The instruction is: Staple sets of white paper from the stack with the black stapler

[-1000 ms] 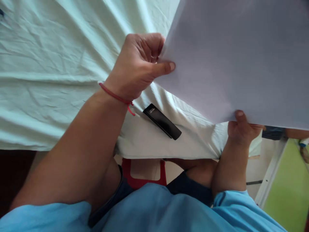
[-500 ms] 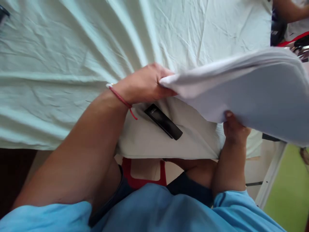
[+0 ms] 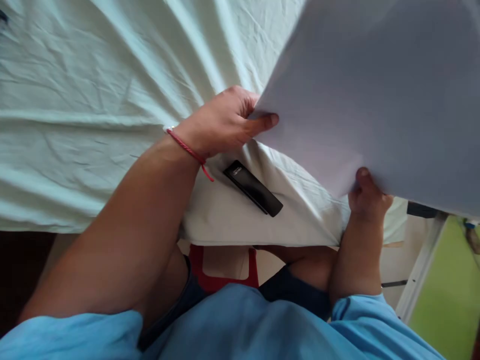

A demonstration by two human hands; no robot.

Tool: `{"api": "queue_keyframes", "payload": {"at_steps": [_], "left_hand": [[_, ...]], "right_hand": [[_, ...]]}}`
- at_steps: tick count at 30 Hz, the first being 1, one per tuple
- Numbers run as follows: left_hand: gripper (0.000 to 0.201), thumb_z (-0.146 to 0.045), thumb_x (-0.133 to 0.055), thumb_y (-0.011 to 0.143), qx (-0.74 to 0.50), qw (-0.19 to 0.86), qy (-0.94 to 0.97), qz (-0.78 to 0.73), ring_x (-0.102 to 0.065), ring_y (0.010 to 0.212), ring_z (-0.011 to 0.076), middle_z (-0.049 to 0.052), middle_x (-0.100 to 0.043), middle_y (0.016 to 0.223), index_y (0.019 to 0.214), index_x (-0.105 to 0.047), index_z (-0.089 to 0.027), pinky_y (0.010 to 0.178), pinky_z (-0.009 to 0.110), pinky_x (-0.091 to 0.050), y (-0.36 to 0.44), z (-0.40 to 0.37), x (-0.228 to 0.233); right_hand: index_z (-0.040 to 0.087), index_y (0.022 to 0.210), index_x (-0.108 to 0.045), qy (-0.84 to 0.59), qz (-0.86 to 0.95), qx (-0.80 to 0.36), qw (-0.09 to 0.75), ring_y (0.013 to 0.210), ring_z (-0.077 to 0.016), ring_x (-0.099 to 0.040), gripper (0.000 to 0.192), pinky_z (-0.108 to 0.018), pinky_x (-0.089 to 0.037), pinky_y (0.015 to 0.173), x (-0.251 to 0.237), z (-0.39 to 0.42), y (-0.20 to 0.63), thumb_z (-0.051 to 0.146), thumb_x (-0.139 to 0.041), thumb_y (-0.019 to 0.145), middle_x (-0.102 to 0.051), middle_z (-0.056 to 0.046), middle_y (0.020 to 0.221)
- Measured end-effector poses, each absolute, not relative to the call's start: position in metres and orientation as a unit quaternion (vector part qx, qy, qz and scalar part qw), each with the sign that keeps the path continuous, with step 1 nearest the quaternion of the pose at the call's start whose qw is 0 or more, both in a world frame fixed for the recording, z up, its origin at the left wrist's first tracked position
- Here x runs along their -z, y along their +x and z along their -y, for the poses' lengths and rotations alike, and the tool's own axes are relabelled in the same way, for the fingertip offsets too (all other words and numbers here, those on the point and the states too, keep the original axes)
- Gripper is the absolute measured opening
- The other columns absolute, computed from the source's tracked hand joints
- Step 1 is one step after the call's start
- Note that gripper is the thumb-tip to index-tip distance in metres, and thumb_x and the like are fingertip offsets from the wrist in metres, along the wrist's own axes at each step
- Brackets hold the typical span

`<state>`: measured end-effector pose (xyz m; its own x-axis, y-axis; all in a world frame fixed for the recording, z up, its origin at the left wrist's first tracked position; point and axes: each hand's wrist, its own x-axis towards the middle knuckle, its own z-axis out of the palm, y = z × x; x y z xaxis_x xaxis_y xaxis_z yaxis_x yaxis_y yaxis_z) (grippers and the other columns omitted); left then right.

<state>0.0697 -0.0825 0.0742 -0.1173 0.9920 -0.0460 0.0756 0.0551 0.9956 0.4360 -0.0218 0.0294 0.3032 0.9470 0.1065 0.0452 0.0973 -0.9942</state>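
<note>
A large stack of white paper sheets (image 3: pixel 367 100) is held up at the upper right, its broad face turned toward me. My left hand (image 3: pixel 232 120), with a red string bracelet (image 3: pixel 183 144) at the wrist, pinches the left corner, thumb on the near face. My right hand (image 3: pixel 369 192) grips the lower edge, thumb on the near face and fingers hidden behind. Below my left hand a black stapler (image 3: pixel 253 188) lies slantwise on the cloth near the table's front edge, touched by neither hand.
A pale green, wrinkled cloth (image 3: pixel 93 110) covers the table. Under its front edge a red stool (image 3: pixel 225 282) shows between my knees. A green panel with a pale frame (image 3: pixel 446 270) stands at the right. A small dark object (image 3: pixel 3 19) sits at the far left.
The paper stack has tilted up, so its flat face now fills the upper right and hides what was behind. My left thumb has moved onto the near face. The stapler stays put.
</note>
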Motion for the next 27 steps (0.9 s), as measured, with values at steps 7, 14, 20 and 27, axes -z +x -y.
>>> {"api": "queue_keyframes", "payload": {"at_steps": [7,14,20,27], "left_hand": [[0.021,-0.019,-0.075,0.104,-0.324,0.372,0.547,-0.676,-0.061,0.076,0.0188,0.000,-0.068,0.075,0.084,-0.079,-0.019,0.089,0.034,-0.052,0.071,0.085,-0.087],[0.030,-0.039,-0.088,0.098,-0.377,0.326,0.641,-0.583,-0.077,0.109,0.0271,0.007,-0.086,0.118,0.121,-0.085,-0.020,0.101,0.037,-0.061,0.067,0.138,-0.082],[0.037,-0.012,-0.059,0.104,-0.258,0.284,0.802,-0.459,-0.080,0.115,0.0327,0.014,-0.086,0.122,0.127,-0.087,-0.016,0.103,0.048,-0.060,0.061,0.162,-0.064],[0.053,-0.025,-0.057,0.081,-0.337,0.175,0.619,-0.688,-0.081,0.112,0.0350,0.015,-0.089,0.115,0.117,-0.093,-0.010,0.105,0.048,-0.061,0.041,0.157,-0.085]], "right_hand": [[0.021,0.110,-0.080,-0.563,0.433,-0.369,0.599,0.134,-0.0302,-0.080,0.059,-0.053,-0.067,0.126,-0.035,0.015,0.435,0.032,-0.107,0.060,-0.085,-0.007,0.126],[0.023,0.104,-0.079,-0.582,0.408,-0.373,0.596,0.122,-0.0245,-0.083,0.054,-0.044,-0.073,0.115,-0.036,0.009,0.443,0.027,-0.105,0.058,-0.086,-0.002,0.121],[0.021,0.107,-0.079,-0.596,0.396,-0.373,0.591,0.123,-0.0245,-0.082,0.055,-0.041,-0.074,0.111,-0.033,0.008,0.446,0.026,-0.105,0.059,-0.085,-0.004,0.124],[0.022,0.107,-0.081,-0.590,0.397,-0.405,0.576,0.112,-0.0214,-0.082,0.060,-0.037,-0.075,0.100,-0.037,0.012,0.443,0.026,-0.105,0.052,-0.086,-0.004,0.126]]}}
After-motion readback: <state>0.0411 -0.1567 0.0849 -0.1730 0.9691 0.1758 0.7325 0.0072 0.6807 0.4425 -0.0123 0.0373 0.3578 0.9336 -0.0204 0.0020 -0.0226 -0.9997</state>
